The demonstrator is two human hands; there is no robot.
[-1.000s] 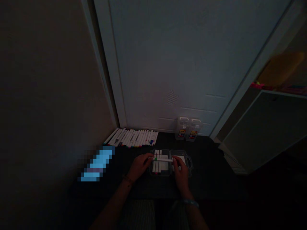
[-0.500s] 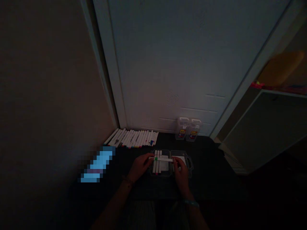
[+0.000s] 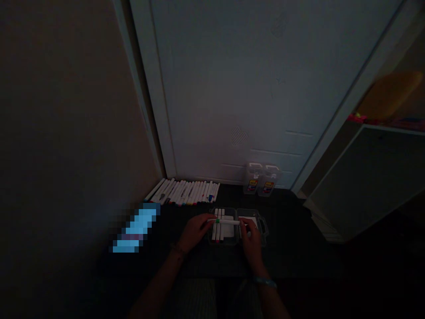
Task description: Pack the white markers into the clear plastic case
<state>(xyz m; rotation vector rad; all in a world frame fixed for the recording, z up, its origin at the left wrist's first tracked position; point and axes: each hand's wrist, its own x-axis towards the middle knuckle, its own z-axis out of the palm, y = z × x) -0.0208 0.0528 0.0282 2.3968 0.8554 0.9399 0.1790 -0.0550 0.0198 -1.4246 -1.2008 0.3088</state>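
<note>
A white marker with a green band [image 3: 229, 222] lies level between my hands, above an open clear plastic case [image 3: 229, 241]. My left hand [image 3: 196, 231] pinches its left end, near the green band. Closed on the other end are the fingers of my right hand [image 3: 251, 239]. Three white markers [image 3: 218, 232] lie side by side in the left half of the case, one with a pink tip. Pale paper or a label shows beneath in both halves. The case's handle [image 3: 264, 226] points right.
A row of many white markers [image 3: 186, 192] with coloured ends lies at the back left of the dark table [image 3: 292, 257]. Two clear cases with labels [image 3: 262, 181] stand against the white door [image 3: 232, 88]. A bright pixelated patch [image 3: 136, 228] covers something at the left.
The marker stays held between both hands over the case, with barely any shift. The view has moved very slightly.
</note>
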